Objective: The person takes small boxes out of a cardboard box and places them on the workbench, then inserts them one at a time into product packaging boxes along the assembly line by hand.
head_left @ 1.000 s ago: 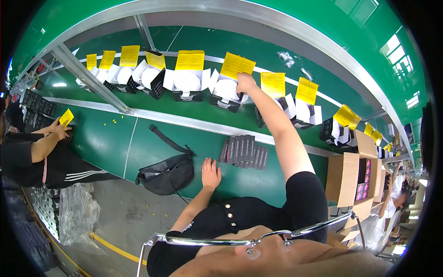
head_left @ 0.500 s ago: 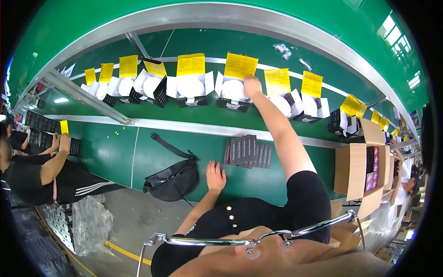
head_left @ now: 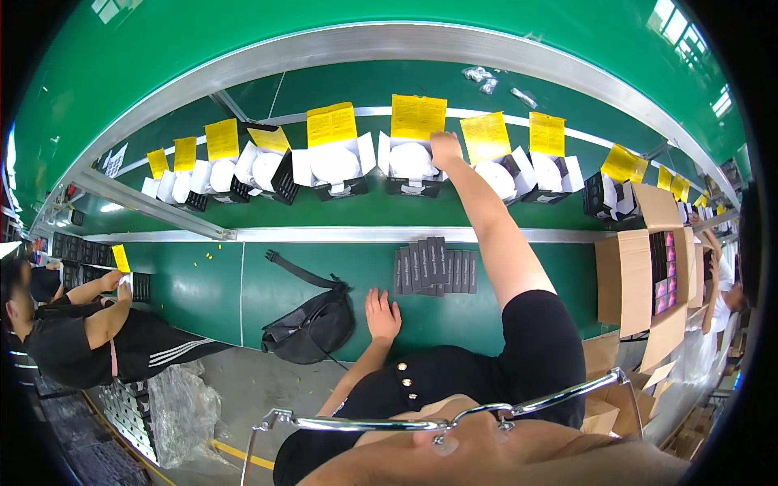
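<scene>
From my remote seat I see the right hand stretched far up to the back row of the green desk, its fingers closed on the upper right corner of an open black box with white flaps and a white round insert, just under that box's yellow card. I cannot tell whether the fingers pinch the flap or the edge of the card. That box stands in the middle of a long row of like boxes, each with its own yellow card standing behind it, running left and right along the far belt. The left hand lies flat and spread on the near edge of the desk, palm down, holding nothing. Just left of it sits a black waist bag with its strap trailing up the desk. Above and right of the left hand, apart from it, is a stack of dark flat packs fanned side by side. At the right stands an open cardboard carton. Far left, another person in black works at dark trays, holding a yellow card.
</scene>
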Tool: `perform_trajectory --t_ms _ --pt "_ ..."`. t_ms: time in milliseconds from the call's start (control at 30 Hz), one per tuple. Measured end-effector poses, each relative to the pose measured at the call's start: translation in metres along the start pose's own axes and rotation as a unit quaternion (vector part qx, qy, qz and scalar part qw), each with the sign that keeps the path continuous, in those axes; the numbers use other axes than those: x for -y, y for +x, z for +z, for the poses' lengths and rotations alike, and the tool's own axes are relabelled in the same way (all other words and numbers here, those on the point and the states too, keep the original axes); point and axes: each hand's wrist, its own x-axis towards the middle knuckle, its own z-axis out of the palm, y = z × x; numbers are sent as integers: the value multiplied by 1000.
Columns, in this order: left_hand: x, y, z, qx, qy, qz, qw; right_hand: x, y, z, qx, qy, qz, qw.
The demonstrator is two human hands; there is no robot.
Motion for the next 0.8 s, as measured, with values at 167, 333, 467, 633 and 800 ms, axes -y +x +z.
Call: perform_trajectory --t_ms 167,333,467,633,800 --pt "14 0 -15 -1 7 10 1000 -2 -21 28 -108 -30 -18 994" --pt "18 9 -18 -3 -14 25 1000 -3 -32 36 -189 -34 30 981" --pt "35 3 -25 -9 8 11 1000 32 -59 10 -59 -20 4 998" --pt "48 6 -35 -7 15 9 1000 43 -96 -12 -264 183 -114 940" --pt "50 10 -48 -10 8 15 1000 60 -171 29 292 476 -92 824"
